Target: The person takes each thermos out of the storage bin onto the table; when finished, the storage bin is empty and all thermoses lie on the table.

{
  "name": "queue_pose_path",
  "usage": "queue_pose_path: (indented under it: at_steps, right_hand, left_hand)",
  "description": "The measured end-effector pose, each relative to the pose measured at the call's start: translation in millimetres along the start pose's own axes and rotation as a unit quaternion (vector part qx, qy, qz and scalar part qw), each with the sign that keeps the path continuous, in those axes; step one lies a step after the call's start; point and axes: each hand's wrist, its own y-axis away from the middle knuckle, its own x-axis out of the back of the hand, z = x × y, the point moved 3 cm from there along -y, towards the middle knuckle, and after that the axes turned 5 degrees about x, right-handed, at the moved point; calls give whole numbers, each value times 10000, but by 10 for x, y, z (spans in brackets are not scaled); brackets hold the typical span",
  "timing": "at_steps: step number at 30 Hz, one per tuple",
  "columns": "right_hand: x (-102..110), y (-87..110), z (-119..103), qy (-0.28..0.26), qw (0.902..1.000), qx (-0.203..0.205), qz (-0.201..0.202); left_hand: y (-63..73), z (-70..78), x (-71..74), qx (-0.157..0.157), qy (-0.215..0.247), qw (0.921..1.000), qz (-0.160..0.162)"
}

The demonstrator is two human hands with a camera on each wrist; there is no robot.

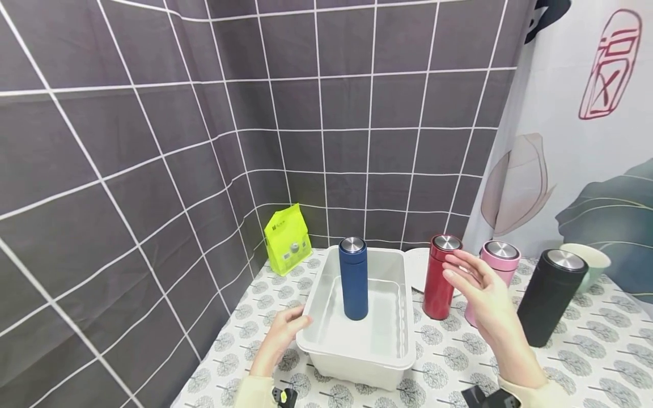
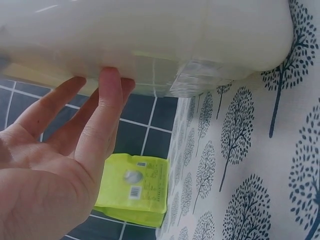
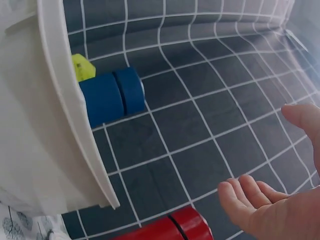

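Note:
A white plastic bin (image 1: pixel 326 357) stands on the table with a blue thermos flask (image 1: pixel 354 283) upright inside it. My left hand (image 1: pixel 284 331) is at the bin's left side; its fingertips (image 2: pixel 111 82) rest against the outer wall, fingers extended. To the right of the bin, a red thermos flask (image 1: pixel 437 289) stands upright. My right hand (image 1: pixel 482 289) is raised beside its upper part, fingers loosely bent and thumb apart, holding nothing. In the right wrist view, a gap separates this hand from the red flask's lid (image 3: pixel 192 227). Behind the hand stands a partly hidden pink thermos flask (image 1: pixel 502 260).
A black thermos flask (image 1: pixel 548 303) stands at the right, with a pale green cup (image 1: pixel 594 266) behind it. Partly hidden by the red flask is a white plate (image 1: pixel 417 266). A lime-green bag (image 1: pixel 288 241) sits at the back left, against the grey checked curtain (image 1: pixel 342 153).

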Motion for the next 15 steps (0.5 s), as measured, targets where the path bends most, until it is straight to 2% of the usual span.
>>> queue_pose_path:
  at_steps: [6,15]
  right_hand:
    - [-120,-114,51,71,9996,-258,-56]
    - [-295,-245,161,-547,9957,-592,-455]
  left_hand:
    - [4,-5,-13,-7,-32,10000,4]
    - [9,-15,-2,-45,-37,10000,12]
